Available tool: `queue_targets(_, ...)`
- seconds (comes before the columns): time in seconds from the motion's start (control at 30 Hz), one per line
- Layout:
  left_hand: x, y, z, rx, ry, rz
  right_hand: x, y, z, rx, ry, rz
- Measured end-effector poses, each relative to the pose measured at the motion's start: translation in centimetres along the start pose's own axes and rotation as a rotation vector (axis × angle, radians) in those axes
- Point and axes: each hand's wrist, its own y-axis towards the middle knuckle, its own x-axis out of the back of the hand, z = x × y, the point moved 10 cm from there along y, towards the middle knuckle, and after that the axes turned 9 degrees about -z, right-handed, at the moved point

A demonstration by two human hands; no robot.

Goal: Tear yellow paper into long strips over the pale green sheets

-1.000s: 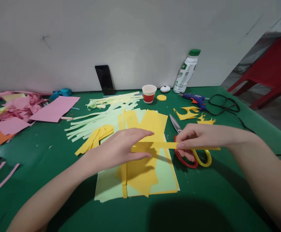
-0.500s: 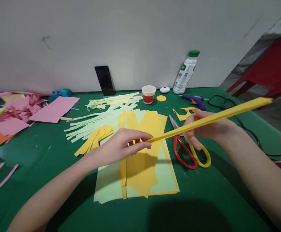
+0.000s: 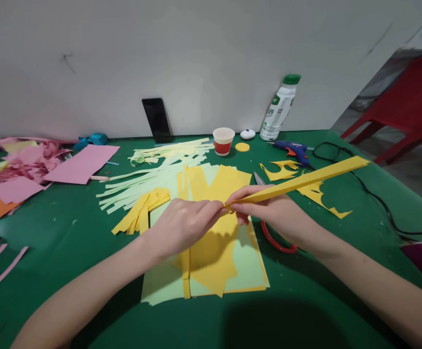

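Yellow paper, a long narrow strip [image 3: 316, 178], takes centre stage, held above the table [image 3: 87, 310] and slanting upward to the right! Its lower end sits between two sets of fingertips: the left hand [image 3: 187, 225] is closed, pinching right at that end, and the right hand [image 3: 272, 211] grips just beside it, thumb and fingers together, the strip's long free part reaching out past the wrist. Fingertips nearly meet!

Directly underneath, yellow sheets [image 3: 232, 182] overlap on pale green sheets [image 3: 163, 288]. Scissors [image 3: 278, 245] lie partly hidden below the right hand, red handle loop and blade tip peeking out. Over by the left forearm, a bunch of yellow strips [image 3: 132, 215] fans out, with pale green strips [image 3: 123, 194] spread just beyond.

Ragged yellow scraps [image 3: 281, 172] lie past the right hand, near a blue glue gun [image 3: 292, 149]. And along the back: a phone [image 3: 157, 121] leaning on the wall [image 3: 203, 58], a red-and-white cup [image 3: 223, 143] upright beside a yellow disc [image 3: 242, 147], then a tilted green-capped bottle [image 3: 278, 111]. Far left, pink paper [image 3: 83, 165] beside a crumpled heap!
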Motion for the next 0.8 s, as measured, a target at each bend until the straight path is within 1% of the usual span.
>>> queue_targets(0.07, 0.2, 0.2, 0.6, 0.044, -0.048, 0.016, 0.8, 0.2, 0.2, 0.025, -0.031, -0.03)
queue_targets(0.1, 0.2, 0.3, 1.1, 0.091, -0.102, 0.042, 1.3, 0.4, 0.2, 0.032, -0.028, -0.048)
queue_targets(0.23, -0.8, 0.2, 3.2, 0.357, -0.439, 0.241, 3.8, 1.0, 0.1, 0.005, 0.11, -0.134)
queue_targets(0.3, -0.9, 0.1, 4.0, 0.44, -0.542, 0.302, 5.1, 1.3, 0.1, -0.011, 0.161, -0.169)
queue_targets(0.37, -0.7, -0.1, 4.6, 0.467, -0.569, 0.345, 6.3, 1.4, 0.4, -0.004, 0.177, -0.191)
queue_targets(0.47, -0.6, -0.4, 5.2, 0.428, -0.533, 0.428, 7.2, 1.3, 0.9, 0.005, 0.142, -0.19)
queue_targets(0.5, -0.4, -0.4, 5.5, 0.413, -0.504, 0.427, 7.2, 1.1, 1.0, 0.008, 0.127, -0.19)
queue_targets(0.53, 0.0, -0.3, 5.8, 0.409, -0.467, 0.396, 7.1, 1.0, 1.1, 0.01, 0.115, -0.192)
queue_targets(0.57, 0.6, 0.0, 6.2, 0.414, -0.419, 0.323, 6.9, 0.8, 1.2, 0.012, 0.112, -0.199)
queue_targets(0.63, 2.6, 0.6, 6.5, 0.423, -0.303, 0.098, 6.2, 0.2, 1.5, 0.027, 0.124, -0.225)
queue_targets(0.67, 3.8, 0.9, 6.1, 0.398, -0.241, -0.042, 5.5, -0.1, 1.6, 0.034, 0.131, -0.232)
queue_targets(0.7, 4.7, 1.1, 5.1, 0.346, -0.205, -0.136, 4.6, -0.4, 1.6, 0.035, 0.121, -0.221)
queue_targets(0.8, 5.5, 1.4, 0.7, 0.091, -0.152, -0.249, 1.5, -1.4, 1.5, 0.015, 0.098, -0.133)
